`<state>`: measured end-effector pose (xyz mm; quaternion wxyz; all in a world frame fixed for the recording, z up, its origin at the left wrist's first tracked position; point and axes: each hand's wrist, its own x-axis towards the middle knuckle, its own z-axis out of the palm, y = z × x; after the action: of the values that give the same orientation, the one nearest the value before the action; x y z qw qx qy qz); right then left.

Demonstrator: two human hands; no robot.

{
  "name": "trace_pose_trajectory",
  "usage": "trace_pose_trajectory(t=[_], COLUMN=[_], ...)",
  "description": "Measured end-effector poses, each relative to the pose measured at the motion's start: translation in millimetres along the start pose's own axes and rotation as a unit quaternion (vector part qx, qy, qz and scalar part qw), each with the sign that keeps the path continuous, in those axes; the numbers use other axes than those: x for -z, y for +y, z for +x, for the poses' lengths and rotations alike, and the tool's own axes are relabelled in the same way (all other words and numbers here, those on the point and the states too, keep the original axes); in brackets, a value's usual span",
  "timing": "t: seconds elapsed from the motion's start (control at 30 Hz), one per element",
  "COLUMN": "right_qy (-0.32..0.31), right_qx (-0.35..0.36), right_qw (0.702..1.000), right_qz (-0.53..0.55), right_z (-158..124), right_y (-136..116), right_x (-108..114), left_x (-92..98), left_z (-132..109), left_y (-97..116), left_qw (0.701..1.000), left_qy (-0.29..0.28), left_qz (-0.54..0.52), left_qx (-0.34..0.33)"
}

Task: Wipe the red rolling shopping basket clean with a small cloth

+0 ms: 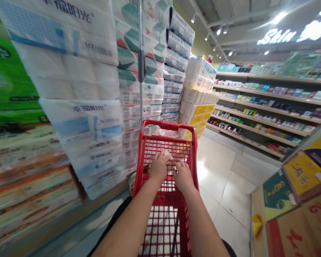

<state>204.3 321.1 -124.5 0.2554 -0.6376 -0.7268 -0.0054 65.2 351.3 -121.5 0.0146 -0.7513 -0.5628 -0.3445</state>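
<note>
A red plastic mesh shopping basket (187, 210) stands before me, its raised handle (171, 125) at the far end. Over the basket's mesh, my left hand (159, 167) closes its thumb and fingers on a small crumpled whitish thing (167, 154), perhaps tissue or plastic; its kind is not clear. Just to the right, my right hand (182, 175) reaches over the same mesh with fingers apart and slightly bent, nothing visible in them. The palms of both hands are hidden from this angle.
Tall stacks of toilet-paper packs (96, 125) line the left side, with more paper packs (198, 103) ahead. Shelves of small boxes and bottles (267, 103) stand at the right. Cartons (296, 228) crowd the lower right. White tiled floor (219, 171) runs between.
</note>
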Motion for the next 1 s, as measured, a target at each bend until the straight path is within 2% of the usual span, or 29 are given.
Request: trace_pose_trajectory(t=[0.1, 0.17, 0.33, 0.5, 0.57, 0.63, 0.7, 0.8, 0.87, 0.93, 1.0], right_qy=[0.000, -0.001, -0.002, -0.006, -0.019, -0.031, -0.038, -0.045, -0.047, -0.042, -0.036], right_qx=[0.001, 0.001, 0.005, 0.002, -0.006, -0.009, -0.011, -0.018, -0.020, -0.016, -0.011], right_qw=[1.000, 1.000, 1.000, 1.000, 1.000, 0.999, 0.999, 0.999, 0.999, 0.999, 0.999], right_qz=[0.000, -0.002, -0.001, -0.003, -0.008, -0.010, -0.011, -0.014, -0.013, -0.014, -0.016], right_z=[0.3, 0.9, 1.2, 0.5, 0.9, 1.6, 2.3, 2.9, 3.1, 3.1, 3.1], right_y=[0.8, 1.4, 1.9, 1.4, 1.5, 1.7, 2.0, 2.4, 2.8, 3.0, 2.9], right_x=[-1.3, -2.1, -2.0, -0.6, 0.3, 1.3, 2.1, 2.3, 1.9, 1.6, 1.3], left_x=[0.8, -3.3, -9.9, -2.5, -3.0, -3.4, -1.1, 5.6, 7.3, 4.9, 0.4], left_z=[1.3, -0.6, -4.3, -4.7, -7.3, -9.2, -8.8, -5.7, -5.1, -6.5, -8.2], left_y=[-5.6, -3.5, 3.9, 4.9, 9.3, 11.8, 9.5, 0.9, -1.2, 1.8, 6.3], left_qw=[0.997, 0.996, 0.999, 0.998, 1.000, 0.999, 0.998, 0.998, 0.995, 0.998, 0.999], left_qy=[0.050, 0.046, -0.021, 0.033, 0.004, -0.034, -0.037, 0.024, 0.039, 0.013, -0.029], left_qz=[0.020, 0.029, -0.006, -0.004, -0.004, -0.010, -0.004, 0.035, 0.048, 0.033, 0.002], left_qx=[0.063, 0.074, -0.032, 0.049, 0.027, -0.026, -0.043, 0.040, 0.081, 0.050, -0.033])
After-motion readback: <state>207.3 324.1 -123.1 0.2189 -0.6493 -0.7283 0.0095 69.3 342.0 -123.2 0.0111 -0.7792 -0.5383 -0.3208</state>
